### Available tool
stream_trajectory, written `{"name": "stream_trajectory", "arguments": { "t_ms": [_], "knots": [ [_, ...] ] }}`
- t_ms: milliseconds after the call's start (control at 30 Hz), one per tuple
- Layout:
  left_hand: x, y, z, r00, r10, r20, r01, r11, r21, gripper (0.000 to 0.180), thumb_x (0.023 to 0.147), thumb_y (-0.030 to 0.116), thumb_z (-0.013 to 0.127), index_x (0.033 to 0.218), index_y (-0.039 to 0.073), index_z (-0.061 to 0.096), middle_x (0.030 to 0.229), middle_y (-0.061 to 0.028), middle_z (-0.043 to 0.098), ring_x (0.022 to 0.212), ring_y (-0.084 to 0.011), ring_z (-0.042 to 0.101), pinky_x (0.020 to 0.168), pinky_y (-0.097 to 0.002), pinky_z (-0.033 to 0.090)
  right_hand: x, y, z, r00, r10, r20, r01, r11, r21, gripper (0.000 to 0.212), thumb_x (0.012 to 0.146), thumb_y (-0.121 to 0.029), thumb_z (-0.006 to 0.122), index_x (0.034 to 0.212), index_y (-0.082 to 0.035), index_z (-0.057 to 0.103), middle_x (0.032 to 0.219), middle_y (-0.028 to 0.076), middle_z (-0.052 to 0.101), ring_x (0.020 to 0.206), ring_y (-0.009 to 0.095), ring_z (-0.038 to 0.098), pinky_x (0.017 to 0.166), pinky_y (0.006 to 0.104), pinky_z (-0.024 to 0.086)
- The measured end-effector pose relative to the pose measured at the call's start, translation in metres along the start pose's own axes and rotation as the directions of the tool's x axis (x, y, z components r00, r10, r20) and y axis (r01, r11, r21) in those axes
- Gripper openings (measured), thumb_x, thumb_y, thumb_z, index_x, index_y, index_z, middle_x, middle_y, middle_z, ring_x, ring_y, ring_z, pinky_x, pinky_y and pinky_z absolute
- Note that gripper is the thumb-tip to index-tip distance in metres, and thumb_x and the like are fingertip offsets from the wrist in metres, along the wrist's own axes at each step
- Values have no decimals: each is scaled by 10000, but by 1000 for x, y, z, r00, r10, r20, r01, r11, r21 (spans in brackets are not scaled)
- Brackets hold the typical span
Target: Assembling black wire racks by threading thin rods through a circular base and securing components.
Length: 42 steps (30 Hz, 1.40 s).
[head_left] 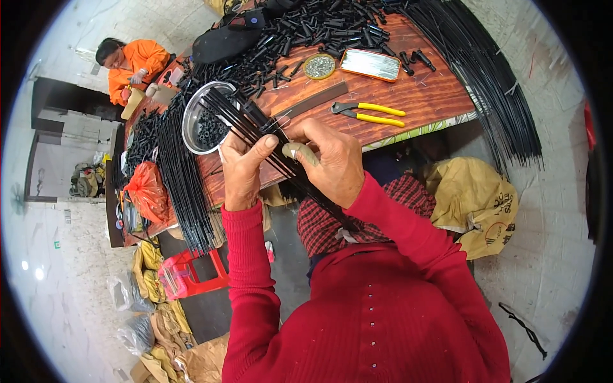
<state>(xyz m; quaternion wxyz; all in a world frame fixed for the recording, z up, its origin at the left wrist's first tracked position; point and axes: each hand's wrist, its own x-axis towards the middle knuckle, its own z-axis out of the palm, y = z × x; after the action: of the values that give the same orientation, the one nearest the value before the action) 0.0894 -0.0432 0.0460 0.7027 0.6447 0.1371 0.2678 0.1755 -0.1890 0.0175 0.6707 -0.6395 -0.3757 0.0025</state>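
A bundle of thin black ribs [279, 165], looking like a folded umbrella frame, slants across in front of me, its lower end on my lap. My left hand [248, 166] is closed round its upper part, thumb lying over the ribs. From the right, my right hand [325, 156] pinches at the same bundle, thumb and forefinger bent against it; a tan cover sits on the thumb. A short black tubular piece [255, 116] stands among the ribs' upper ends. Close to my right fingertips shows a thin bright wire [281, 119]; whether the fingers hold it is hidden.
The wooden table [440, 89] bears heaped black tubular parts [300, 38], a metal bowl [191, 131], yellow-handled pliers [377, 113], a dark bar [313, 101], a tray of wires [370, 65] and a round dish [319, 66]. Rib bundles [182, 185] overhang its edge. A person in orange [137, 64] sits far left.
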Motion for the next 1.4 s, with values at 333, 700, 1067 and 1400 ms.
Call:
{"name": "stream_trajectory", "arguments": {
  "t_ms": [333,700,1067,1400],
  "knots": [
    [2,3,5,999,45,3,-45,993,111,470,833,124,810,1224,-63,630,1062,-78,696,954,-142,643,887,-298,515,7,-2,-9,997,-75,27,79,986,-147,205,788,43,701,969,-48,670,870,111,687,772,300,700,638,367,519],
    [-1,6,13,999,38,10,-39,988,149,423,853,84,787,1220,-58,630,1043,-74,693,934,-136,651,859,-289,530,5,12,-3,981,190,48,-191,981,38,161,821,17,710,957,11,624,806,108,687,681,166,675,626,316,512],
    [-10,14,34,989,26,-147,12,968,252,343,822,22,795,1137,-30,669,928,-28,700,802,-93,652,722,-235,535,10,26,-9,902,362,234,-418,868,268,204,805,-126,791,920,5,685,846,132,737,768,237,727,690,357,550],
    [-3,21,44,992,49,-119,-7,943,331,307,831,-5,704,1132,-46,662,941,-82,722,800,-120,677,718,-251,552,27,25,-22,786,455,418,-563,806,181,161,869,-53,751,963,30,649,848,56,705,762,90,660,652,256,533]
  ]
}}
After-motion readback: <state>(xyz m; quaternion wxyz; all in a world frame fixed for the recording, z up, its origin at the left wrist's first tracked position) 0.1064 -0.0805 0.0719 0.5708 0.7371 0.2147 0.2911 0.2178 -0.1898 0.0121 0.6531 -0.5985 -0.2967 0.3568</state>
